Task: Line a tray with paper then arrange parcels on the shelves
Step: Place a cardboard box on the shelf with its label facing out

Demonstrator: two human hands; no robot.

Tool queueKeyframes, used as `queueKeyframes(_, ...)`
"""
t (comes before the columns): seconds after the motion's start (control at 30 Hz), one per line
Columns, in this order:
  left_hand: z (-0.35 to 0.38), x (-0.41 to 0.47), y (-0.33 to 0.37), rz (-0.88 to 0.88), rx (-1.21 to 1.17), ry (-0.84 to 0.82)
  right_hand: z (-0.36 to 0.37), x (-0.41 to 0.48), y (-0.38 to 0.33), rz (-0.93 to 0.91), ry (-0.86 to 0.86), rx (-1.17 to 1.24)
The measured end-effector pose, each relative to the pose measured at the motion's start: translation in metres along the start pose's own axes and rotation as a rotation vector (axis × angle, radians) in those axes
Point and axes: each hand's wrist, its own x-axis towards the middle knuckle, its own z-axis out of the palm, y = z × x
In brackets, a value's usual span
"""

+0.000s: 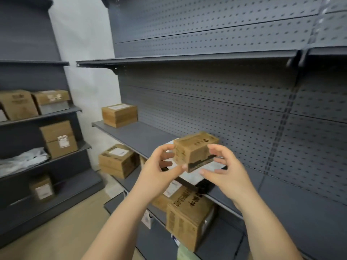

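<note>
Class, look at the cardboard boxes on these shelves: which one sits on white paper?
The small box between the left hand and right hand, on the near rack's middle shelf. Only it rests on the white paper; the rest stand elsewhere.

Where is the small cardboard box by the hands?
Head view, centre: the small cardboard box sits on the paper-lined tray on the middle shelf, between the left hand and right hand.
</note>
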Motion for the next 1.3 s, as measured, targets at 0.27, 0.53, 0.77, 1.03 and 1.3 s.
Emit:
queueKeyframes(0.27, -0.061, 0.085, -0.047, -0.017, 0.02, 0.155, 0.086, 0.105, 0.017, -0.034, -0.137, 0.038)
queueKeyframes(0.53, -0.143, 0.184, -0.091, -0.065, 0.024, 0.381, 0.183, 0.22, 0.017, -0.054, -0.263, 0.159)
queueKeyframes(0.77, -0.224, 0.239, -0.151, -0.128, 0.004, 0.5, 0.269, 0.288, 0.021, -0.063, -0.321, 0.198)
queueKeyframes(1.03, -0.32, 0.319, -0.207, -0.114, 0.006, 0.498, 0.379, 0.364, 0.031, -0.006, -0.342, 0.215)
queueKeyframes(1.3, -0.433, 0.424, -0.255, -0.066, 0.025, 0.375, 0.501, 0.462, 0.031, 0.049, -0.217, 0.169)
